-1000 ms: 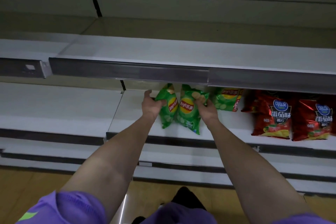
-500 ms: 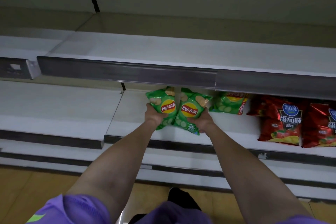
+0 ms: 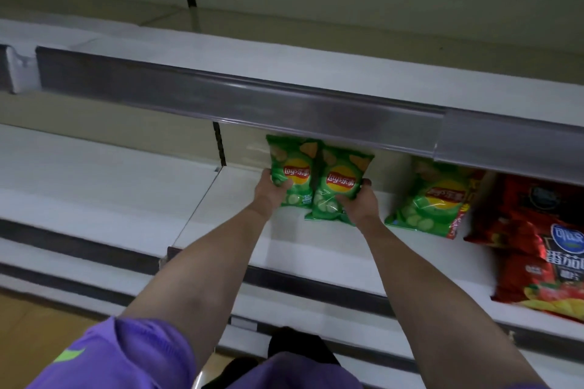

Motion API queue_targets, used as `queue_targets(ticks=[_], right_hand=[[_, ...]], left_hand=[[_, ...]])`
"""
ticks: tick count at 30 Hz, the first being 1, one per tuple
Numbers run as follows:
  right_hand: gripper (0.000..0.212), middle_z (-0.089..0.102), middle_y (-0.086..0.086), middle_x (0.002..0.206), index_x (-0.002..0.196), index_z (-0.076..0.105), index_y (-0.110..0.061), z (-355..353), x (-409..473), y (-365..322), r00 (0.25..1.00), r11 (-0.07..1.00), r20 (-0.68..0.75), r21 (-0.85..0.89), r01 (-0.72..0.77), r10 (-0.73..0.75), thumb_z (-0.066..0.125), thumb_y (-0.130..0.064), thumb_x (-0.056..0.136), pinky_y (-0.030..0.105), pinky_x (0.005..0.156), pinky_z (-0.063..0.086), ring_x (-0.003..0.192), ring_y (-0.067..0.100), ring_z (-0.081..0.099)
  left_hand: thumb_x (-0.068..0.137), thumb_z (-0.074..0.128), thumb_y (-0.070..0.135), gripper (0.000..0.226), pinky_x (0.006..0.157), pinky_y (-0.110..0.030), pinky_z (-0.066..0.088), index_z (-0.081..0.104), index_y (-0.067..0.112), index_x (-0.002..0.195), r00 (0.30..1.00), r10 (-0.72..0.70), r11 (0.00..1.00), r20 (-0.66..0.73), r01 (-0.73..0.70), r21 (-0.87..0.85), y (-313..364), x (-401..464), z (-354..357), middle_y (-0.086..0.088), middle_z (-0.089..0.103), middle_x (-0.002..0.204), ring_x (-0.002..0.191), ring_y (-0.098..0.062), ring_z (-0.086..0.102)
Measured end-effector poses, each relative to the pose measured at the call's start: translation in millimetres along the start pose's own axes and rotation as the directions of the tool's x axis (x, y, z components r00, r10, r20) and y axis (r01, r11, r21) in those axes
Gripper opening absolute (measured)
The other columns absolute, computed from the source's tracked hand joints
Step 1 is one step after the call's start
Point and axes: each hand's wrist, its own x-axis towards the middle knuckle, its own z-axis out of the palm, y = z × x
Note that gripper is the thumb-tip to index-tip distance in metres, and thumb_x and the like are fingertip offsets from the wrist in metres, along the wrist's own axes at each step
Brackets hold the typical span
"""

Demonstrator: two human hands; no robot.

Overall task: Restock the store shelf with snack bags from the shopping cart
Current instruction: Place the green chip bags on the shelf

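Two green Lay's chip bags stand side by side on the white shelf (image 3: pixel 316 249). My left hand (image 3: pixel 268 191) grips the left green bag (image 3: pixel 292 170) at its lower left corner. My right hand (image 3: pixel 358 202) grips the right green bag (image 3: pixel 339 186) at its lower right. Both bags stand upright, their tops just under the shelf above. A third green bag (image 3: pixel 433 199) lies flat to the right, apart from my hands.
Red tomato-flavour chip bags (image 3: pixel 537 246) fill the shelf's right end. The upper shelf's grey price rail (image 3: pixel 252 101) overhangs the bags. The white shelf section to the left (image 3: pixel 94 183) holds nothing. Wooden floor (image 3: pixel 31 325) shows below.
Both hands pushed the two green bags deeper onto the shelf and stood them upright. My hands slid down from the bags' upper sides to their lower corners.
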Motion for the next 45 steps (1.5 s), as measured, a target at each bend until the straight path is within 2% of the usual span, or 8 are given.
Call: queue_targets(ticks=[4,11,16,20,26,31,41,45], right_hand=[[0.048,0.067,0.014,0.119,0.126,0.051,-0.008,5.0,-8.1,0.5,0.995,0.994,-0.065,0.074,0.077,-0.072,0.075,-0.011,0.085,0.039,0.093,0.051,0.11,0.034,0.062],[0.044,0.066,0.016,0.119,0.127,0.051,-0.006,9.1,-11.0,-10.5,0.998,0.997,-0.059,0.06,0.039,-0.036,0.07,-0.006,0.088,0.027,0.084,0.042,0.111,0.036,0.062],[0.05,0.064,0.019,0.127,0.132,0.046,-0.006,5.6,-9.1,-24.0,0.999,0.994,0.03,-0.108,0.027,-0.024,0.071,-0.017,0.09,0.038,0.093,0.046,0.118,0.04,0.058],[0.052,0.063,0.018,0.129,0.133,0.045,-0.006,13.6,-10.9,-33.7,0.996,0.994,0.089,-0.11,0.026,-0.016,0.071,-0.021,0.091,0.041,0.098,0.046,0.12,0.04,0.058],[0.064,0.061,0.017,0.128,0.135,0.042,-0.013,25.0,-11.5,-39.6,0.985,0.996,0.165,-0.077,-0.037,0.049,0.077,-0.021,0.083,0.05,0.098,0.051,0.117,0.04,0.059],[0.066,0.047,0.022,0.129,0.132,0.039,-0.011,31.1,-15.8,-36.1,0.983,0.984,0.129,-0.138,-0.114,0.132,0.077,-0.032,0.082,0.052,0.102,0.047,0.118,0.043,0.052],[0.064,0.037,0.023,0.135,0.132,0.033,-0.007,64.0,-21.6,-43.0,0.991,0.99,0.072,-0.093,-0.104,0.111,0.073,-0.031,0.089,0.049,0.098,0.046,0.119,0.049,0.049],[0.072,0.036,0.023,0.138,0.139,0.031,-0.005,49.7,-36.4,-45.0,0.984,0.976,0.034,-0.137,-0.169,0.175,0.072,-0.035,0.089,0.047,0.098,0.044,0.122,0.046,0.045]], left_hand=[[0.096,0.065,0.026,0.038,0.1,-0.046,0.051,0.052,0.014,0.13,0.998,0.056,0.998,-0.006,-0.056,0.028,-11.9,18.1,1.1,-0.012,0.067,0.122,0.112,-0.032,0.062],[0.101,0.053,0.027,0.04,0.097,-0.054,0.052,0.044,0.023,0.14,0.999,-0.038,0.986,0.011,0.036,0.161,-27.1,48.5,-1.5,-0.018,0.059,0.126,0.117,-0.04,0.059],[0.103,0.048,0.022,0.047,0.102,-0.053,0.047,0.035,0.019,0.148,0.995,-0.027,0.97,-0.101,0.05,0.236,-3.3,17.9,-4.2,-0.02,0.054,0.129,0.12,-0.04,0.055],[0.1,0.054,0.017,0.052,0.102,-0.053,0.048,0.035,0.02,0.149,0.984,-0.002,0.991,-0.176,0.025,0.131,-6.3,12.7,-9.3,-0.019,0.054,0.127,0.118,-0.039,0.056],[0.096,0.061,0.019,0.048,0.097,-0.046,0.039,0.038,0.011,0.137,0.941,0.005,0.964,-0.337,0.086,0.253,-8.3,-2.4,-21.9,-0.022,0.04,0.134,0.121,-0.042,0.041],[0.092,0.067,0.017,0.048,0.098,-0.049,0.041,0.04,0.007,0.13,0.971,-0.006,0.97,-0.241,0.064,0.234,-9.2,-10.0,-26.3,-0.022,0.041,0.132,0.121,-0.046,0.046],[0.087,0.076,0.02,0.095,0.111,-0.053,0.037,0.014,0.02,0.158,0.976,0.017,0.979,-0.218,0.028,0.202,-24.4,-8.9,-33.9,-0.019,0.035,0.147,0.134,-0.044,0.039],[0.09,0.068,0.021,0.076,0.106,-0.052,0.041,0.024,0.016,0.153,0.977,-0.048,0.966,-0.209,0.099,0.237,-21.2,-34.5,-41.6,-0.019,0.039,0.143,0.131,-0.042,0.042]])
